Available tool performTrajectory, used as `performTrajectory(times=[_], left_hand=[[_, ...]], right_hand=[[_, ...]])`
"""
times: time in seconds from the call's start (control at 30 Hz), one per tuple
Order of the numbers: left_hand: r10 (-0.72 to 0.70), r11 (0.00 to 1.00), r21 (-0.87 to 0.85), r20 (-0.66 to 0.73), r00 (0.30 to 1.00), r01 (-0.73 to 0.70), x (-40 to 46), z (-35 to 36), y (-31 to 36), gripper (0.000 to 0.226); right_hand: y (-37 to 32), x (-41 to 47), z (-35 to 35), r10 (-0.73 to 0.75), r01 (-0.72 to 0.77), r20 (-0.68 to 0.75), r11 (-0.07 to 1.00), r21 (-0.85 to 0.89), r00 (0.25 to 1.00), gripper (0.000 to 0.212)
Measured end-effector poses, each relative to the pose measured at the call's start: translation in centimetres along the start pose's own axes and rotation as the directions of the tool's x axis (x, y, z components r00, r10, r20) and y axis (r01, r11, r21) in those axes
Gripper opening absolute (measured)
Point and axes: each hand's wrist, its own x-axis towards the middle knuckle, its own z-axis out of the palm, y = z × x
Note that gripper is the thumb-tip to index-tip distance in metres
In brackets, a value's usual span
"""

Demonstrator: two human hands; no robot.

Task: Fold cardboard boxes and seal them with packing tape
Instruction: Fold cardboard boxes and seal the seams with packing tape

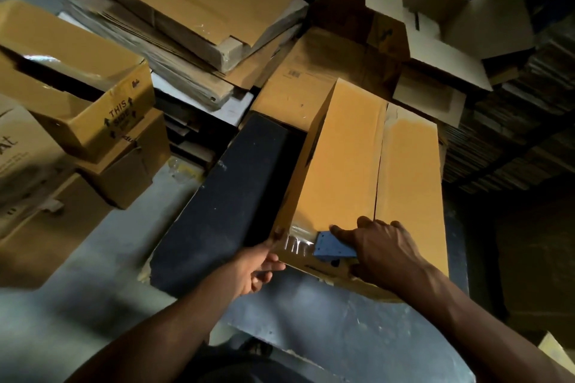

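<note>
I have the long cardboard box [342,165] lying lengthwise ahead of me on the work surface [357,336], its two top flaps folded down so they meet along a seam running away from me; the folding of this one looks done. My left hand [255,267] grips the near left corner of the box, thumb on top and fingers curled under the edge, steadying it; my right hand [379,246] is clamped on the blue tape dispenser [333,247], pressing it against the near end of the box. A short run of clear packing tape [295,241] already shines, wrinkled, across the near end between my two hands; so the sealing is, I judge, only begun. The long seam between the flaps shows no tape that I can see; that remains to be closed, and the far end is too dim to tell. A black flat panel [230,196] lies just beside the box on its left; stacks of flat cartons [193,3] behind and open boxes [77,96] to the left suggest plenty more to fold and seal.
</note>
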Motion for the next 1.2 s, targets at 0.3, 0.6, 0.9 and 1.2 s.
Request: performTrajectory(times=[0.3,0.6,0.9,1.2], left_hand=[[0.981,0.137,0.563,0.035,0.189,-0.815,-4.2,2.0,-0.3,0.042],[0.609,-0.792,0.561,0.691,-0.389,-0.242,3.5,2.5,-0.4,0.046],[0.562,-0.824,0.546,0.753,-0.342,-0.151,1.8,2.7,-0.4,0.033],[0.626,-0.780,0.590,0.731,-0.271,-0.208,0.9,3.1,-0.6,0.032]], right_hand=[[0.0,-0.6,-0.6,0.006,-0.006,0.022,1.000,0.029,1.000,0.080],[0.4,-1.4,0.5,-0.029,0.026,-0.051,0.999,-0.047,0.998,0.066],[6.8,-6.5,4.0,-0.001,-0.001,-0.087,1.000,-0.029,0.996,0.075],[14.1,-12.2,10.2,0.148,-0.145,0.041,0.988,-0.052,0.988,0.091]])
